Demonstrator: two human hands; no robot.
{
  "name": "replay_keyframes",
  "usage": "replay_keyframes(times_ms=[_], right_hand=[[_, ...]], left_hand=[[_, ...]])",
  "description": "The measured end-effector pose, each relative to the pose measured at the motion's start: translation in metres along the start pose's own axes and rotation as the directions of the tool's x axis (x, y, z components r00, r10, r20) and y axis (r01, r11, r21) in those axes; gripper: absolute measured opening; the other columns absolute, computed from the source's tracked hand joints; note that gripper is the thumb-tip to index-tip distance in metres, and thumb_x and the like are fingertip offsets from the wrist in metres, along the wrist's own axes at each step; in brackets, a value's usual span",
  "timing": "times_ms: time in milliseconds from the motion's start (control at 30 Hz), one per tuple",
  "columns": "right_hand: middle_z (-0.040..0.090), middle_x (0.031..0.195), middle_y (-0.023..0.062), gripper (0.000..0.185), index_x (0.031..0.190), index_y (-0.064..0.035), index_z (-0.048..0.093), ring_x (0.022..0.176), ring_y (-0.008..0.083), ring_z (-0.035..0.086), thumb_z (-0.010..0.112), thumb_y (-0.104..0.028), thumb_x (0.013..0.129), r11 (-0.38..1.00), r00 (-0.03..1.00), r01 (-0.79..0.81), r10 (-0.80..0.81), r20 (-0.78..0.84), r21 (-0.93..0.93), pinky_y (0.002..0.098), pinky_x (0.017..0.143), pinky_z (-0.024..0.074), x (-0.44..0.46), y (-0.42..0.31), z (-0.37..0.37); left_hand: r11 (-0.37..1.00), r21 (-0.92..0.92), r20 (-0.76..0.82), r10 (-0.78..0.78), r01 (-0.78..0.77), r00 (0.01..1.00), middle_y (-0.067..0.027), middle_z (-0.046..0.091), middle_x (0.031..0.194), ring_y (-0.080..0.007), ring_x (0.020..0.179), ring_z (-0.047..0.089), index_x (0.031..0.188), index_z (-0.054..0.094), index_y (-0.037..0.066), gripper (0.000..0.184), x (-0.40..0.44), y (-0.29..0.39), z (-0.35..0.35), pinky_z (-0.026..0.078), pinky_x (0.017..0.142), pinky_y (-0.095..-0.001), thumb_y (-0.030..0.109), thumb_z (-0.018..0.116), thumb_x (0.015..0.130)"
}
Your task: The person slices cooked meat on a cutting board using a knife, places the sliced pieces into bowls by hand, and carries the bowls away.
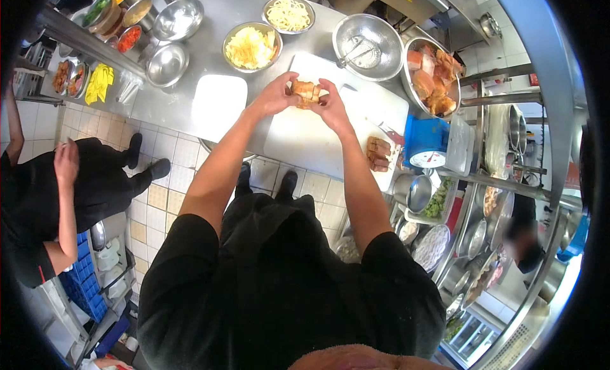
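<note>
Between my two hands is a browned piece of meat (306, 94), which looks cut into chunks, above the white cutting board (292, 138). My left hand (274, 95) grips its left side with thumb and fingers. Its right side is pinched by my right hand (332, 106). A knife (389, 132) lies on the board right of my right hand, its blade hard to make out. Near the board's right corner sits a group of browned meat pieces (377, 155).
Bowls of pale cut vegetables (252, 47), a metal colander (367, 42) and a bowl of large meat pieces (433, 77) stand behind the board. On the right is a blue scale (424, 141). A person in black (76, 179) stands at left.
</note>
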State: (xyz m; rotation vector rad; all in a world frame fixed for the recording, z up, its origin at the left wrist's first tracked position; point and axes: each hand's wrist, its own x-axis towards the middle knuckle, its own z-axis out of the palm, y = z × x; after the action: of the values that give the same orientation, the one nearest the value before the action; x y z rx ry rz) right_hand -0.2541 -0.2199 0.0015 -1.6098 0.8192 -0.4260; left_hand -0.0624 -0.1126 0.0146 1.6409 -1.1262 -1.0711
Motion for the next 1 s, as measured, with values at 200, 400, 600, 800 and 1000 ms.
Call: replay_keyframes(times_ms=[200,400,600,800,1000], right_hand=[[0.061,0.129,0.0097,0.064,0.138,-0.0004,0.056,0.086,0.0136,0.061,0.082,-0.002,0.079,0.999,0.980,0.014,-0.007,-0.197,0.035,0.0272,0.073,0.0521,-0.017,0.005,0.018],[0.060,0.134,0.0113,0.058,0.135,0.0019,0.060,0.099,0.0174,0.062,0.081,-0.009,0.082,0.992,0.930,0.071,-0.103,-0.353,-0.103,0.0299,0.085,0.0526,-0.025,0.012,0.038],[0.057,0.138,0.0126,0.049,0.142,0.0040,0.052,0.121,0.0201,0.055,0.065,-0.018,0.100,0.975,0.868,0.179,-0.094,-0.487,0.130,0.0329,0.104,0.0447,-0.022,0.035,0.066],[0.052,0.142,0.0167,0.054,0.148,0.0043,0.041,0.127,0.0239,0.052,0.060,-0.017,0.102,0.918,0.823,0.268,-0.060,-0.565,0.292,0.0348,0.110,0.0414,-0.013,0.019,0.099],[0.046,0.142,0.0202,0.086,0.153,0.0038,0.030,0.130,0.0308,0.051,0.077,-0.008,0.082,0.972,0.866,0.233,-0.207,-0.455,0.003,0.0381,0.110,0.0419,-0.016,0.028,0.092]], left_hand=[[0.978,-0.180,-0.191,0.067,-0.102,0.979,-0.0050,0.060,0.119,-0.0142,0.090,0.058,0.135,0.064,0.008,0.045,0.000,-0.034,0.018,0.051,0.082,-0.0286,0.009,0.072,0.091],[0.966,-0.194,-0.280,0.112,-0.171,0.953,-0.0041,0.060,0.123,-0.0135,0.097,0.060,0.135,0.066,0.010,0.041,0.001,-0.047,0.028,0.051,0.088,-0.0263,0.007,0.070,0.094],[0.885,-0.464,-0.205,-0.064,-0.039,0.977,-0.0043,0.066,0.117,-0.0121,0.104,0.061,0.136,0.064,0.007,0.043,0.000,-0.041,0.028,0.051,0.094,-0.0273,0.004,0.070,0.093],[0.852,-0.518,-0.264,-0.082,-0.069,0.961,-0.0070,0.070,0.114,-0.0149,0.104,0.064,0.134,0.065,0.003,0.046,-0.005,-0.041,0.033,0.053,0.092,-0.0292,0.006,0.074,0.089],[0.829,-0.558,-0.219,-0.095,-0.045,0.971,-0.0037,0.064,0.117,-0.0134,0.107,0.060,0.136,0.064,0.006,0.043,-0.007,-0.040,0.032,0.050,0.094,-0.0277,0.005,0.071,0.093]])
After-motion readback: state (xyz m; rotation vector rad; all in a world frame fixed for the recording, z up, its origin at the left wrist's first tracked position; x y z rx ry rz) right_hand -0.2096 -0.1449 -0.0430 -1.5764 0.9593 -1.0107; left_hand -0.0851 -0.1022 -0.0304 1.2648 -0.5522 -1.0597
